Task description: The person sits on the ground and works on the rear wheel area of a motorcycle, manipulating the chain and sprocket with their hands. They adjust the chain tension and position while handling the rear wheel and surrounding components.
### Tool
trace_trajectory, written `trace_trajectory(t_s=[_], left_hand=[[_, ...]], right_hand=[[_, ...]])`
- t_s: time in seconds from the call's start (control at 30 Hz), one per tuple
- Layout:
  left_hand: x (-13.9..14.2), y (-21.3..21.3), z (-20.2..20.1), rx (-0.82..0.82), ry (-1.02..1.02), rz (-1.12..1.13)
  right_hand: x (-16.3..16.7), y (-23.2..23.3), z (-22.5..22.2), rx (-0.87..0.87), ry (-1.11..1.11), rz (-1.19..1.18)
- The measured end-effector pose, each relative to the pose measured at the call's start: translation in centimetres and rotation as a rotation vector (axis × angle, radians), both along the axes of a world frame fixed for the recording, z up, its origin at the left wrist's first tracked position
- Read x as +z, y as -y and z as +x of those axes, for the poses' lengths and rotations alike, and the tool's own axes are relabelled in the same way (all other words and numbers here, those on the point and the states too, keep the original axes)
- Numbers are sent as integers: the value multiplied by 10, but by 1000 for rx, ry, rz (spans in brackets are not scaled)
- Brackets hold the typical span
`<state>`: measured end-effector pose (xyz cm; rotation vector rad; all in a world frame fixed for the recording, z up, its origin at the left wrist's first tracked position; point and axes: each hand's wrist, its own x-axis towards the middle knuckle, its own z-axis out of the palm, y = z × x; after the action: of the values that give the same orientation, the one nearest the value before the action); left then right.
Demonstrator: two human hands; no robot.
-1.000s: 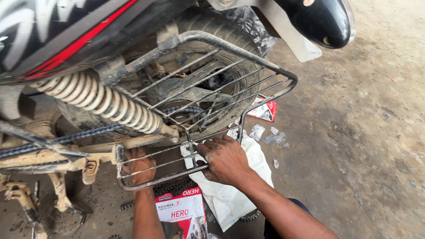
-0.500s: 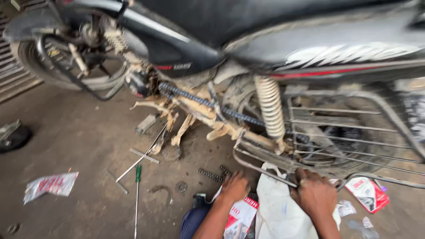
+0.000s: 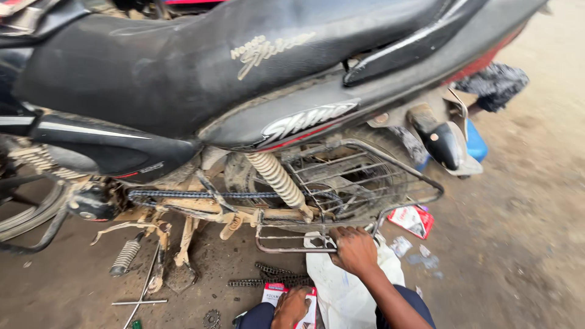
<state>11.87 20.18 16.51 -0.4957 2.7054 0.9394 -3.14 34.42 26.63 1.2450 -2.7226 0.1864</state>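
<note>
On oily dirt floor: motorcycle, old chain.

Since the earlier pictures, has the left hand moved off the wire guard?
Yes. The left hand has dropped from the wire guard to the red-and-white box below.

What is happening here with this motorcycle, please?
A person crouches beside a black motorcycle on a dirt floor. The right hand grips the lower bar of the metal side guard near the rear wheel. The left hand rests on a red-and-white box on the ground. A loose chain lies below, and another chain sits on the bike.
</note>
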Motion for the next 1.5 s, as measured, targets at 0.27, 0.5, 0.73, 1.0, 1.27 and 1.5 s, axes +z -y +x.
trace_trajectory(t_s=[0.27,0.5,0.73,1.0,1.27,1.5], left_hand=[[12,13,21,1,88,112],[-9,41,57,12,96,181],[-9,64,81,37,127,199],[-5,68,78,18,139,205],[-4,57,66,-25,100,252],[1,54,63,-20,164,267]], right_hand=[[-5,8,5,-35,-70,-43],[-11,12,10,-109,-46,92],[-5,20,18,-85,-127,62],[-2,26,21,-131,-110,79],[4,26,21,-142,-72,147],[3,25,21,-150,-61,161]])
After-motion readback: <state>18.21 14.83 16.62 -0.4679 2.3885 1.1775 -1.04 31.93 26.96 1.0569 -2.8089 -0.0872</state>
